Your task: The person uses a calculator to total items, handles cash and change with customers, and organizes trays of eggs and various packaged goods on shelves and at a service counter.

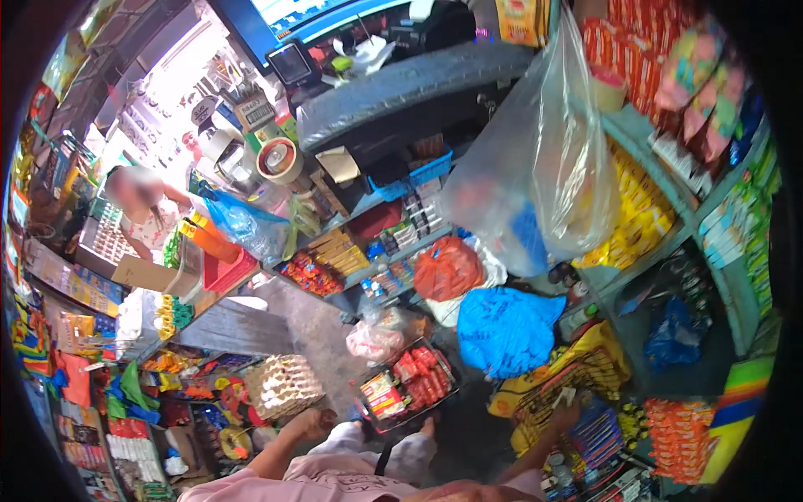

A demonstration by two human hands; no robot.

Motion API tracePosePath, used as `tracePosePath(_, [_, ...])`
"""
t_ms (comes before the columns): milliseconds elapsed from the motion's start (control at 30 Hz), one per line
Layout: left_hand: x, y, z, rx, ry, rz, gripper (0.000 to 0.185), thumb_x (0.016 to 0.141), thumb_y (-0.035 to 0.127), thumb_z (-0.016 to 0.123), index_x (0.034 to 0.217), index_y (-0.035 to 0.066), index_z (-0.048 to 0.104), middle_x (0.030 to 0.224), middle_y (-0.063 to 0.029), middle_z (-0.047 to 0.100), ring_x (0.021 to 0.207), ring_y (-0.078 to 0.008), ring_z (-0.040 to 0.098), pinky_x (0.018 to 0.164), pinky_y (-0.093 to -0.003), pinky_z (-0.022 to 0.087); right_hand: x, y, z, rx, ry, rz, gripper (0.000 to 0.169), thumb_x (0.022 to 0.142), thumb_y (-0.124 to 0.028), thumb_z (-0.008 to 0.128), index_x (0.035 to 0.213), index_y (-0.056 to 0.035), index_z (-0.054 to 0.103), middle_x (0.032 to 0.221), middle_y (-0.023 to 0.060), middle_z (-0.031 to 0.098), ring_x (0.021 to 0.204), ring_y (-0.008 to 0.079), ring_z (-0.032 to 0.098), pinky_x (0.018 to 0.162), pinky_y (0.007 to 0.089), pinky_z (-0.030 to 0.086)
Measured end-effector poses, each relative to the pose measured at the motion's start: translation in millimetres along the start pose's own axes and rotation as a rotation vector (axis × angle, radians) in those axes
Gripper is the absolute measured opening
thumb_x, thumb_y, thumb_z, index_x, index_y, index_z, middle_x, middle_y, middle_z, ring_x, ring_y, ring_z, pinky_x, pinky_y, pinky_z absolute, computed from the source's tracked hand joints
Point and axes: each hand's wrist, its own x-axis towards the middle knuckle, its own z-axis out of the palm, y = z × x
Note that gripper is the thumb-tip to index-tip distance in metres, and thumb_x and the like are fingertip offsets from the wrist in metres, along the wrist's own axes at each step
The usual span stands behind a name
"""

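My left hand (319, 424), its fingers curled, is beside a stack of egg trays (290, 384); whether it holds anything is hidden. Over on the right, my right hand (566, 414) has a small pale item (565, 396), perhaps paper, at its fingers. It reaches over a yellow and black mesh-patterned bag (568, 367), close to a pile of blue packets (596, 433). On the floor in front of my legs is a dark crate (433, 401) of red packets (421, 375), with a red and yellow printed pack (381, 396) at its left side.
A blue plastic bag (509, 331), a red bag (448, 268) and pale plastic bags (376, 339) crowd the floor ahead. Clear plastic (564, 157) hangs at the right. Another person (147, 213) stands beyond the wooden-sided counter (232, 326). Orange packets (677, 436) are stacked at the right.
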Motion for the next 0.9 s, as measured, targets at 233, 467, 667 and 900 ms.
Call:
tracePosePath(233, [7,191,-24,-0.775,0.078,0.545,0.066,0.079,0.03,0.084,0.132,0.004,0.055,0.124,-0.0127,0.062,0.114,-0.0228,0.059,0.098,-0.0389,0.048,-248,-206,50,0.204,-0.82,-0.681,0.054,0.075,-0.018,0.084,0.118,-0.0008,0.056,0.106,0.0141,0.065,0.098,0.0236,0.064,0.086,0.0389,0.052])
tracePosePath(467, [-22,173,-59,-1.441,0.371,0.321,0.013,0.086,0.004,0.075,0.095,0.002,0.067,0.091,-0.005,0.072,0.08,-0.0095,0.065,0.072,-0.0261,0.053,-323,-360,108,-0.148,-1.467,-0.915,0.067,0.08,-0.018,0.08,0.135,-0.0024,0.045,0.105,0.0147,0.062,0.094,0.0255,0.065,0.08,0.0387,0.053])
tracePosePath(667, [-69,117,-64,-1.438,0.909,0.161,0.013,0.084,0.001,0.075,0.094,0.001,0.065,0.089,-0.0054,0.071,0.075,-0.0095,0.065,0.071,-0.0263,0.053,-247,-638,168,0.186,-0.733,-1.727,0.013,0.083,-0.014,0.07,0.092,-0.0061,0.065,0.088,0.0105,0.064,0.087,0.0287,0.063,0.08,0.0414,0.048])
tracePosePath(900, [-106,93,-8,-1.664,1.394,-0.116,0.015,0.087,0.01,0.075,0.095,0.001,0.067,0.083,-0.0025,0.07,0.068,-0.0054,0.06,0.062,-0.0222,0.048,-134,-886,230,-0.615,0.431,-1.191,0.082,0.081,-0.07,0.058,0.13,-0.0048,0.058,0.134,0.0177,0.056,0.124,0.0358,0.053,0.104,0.0512,0.04])
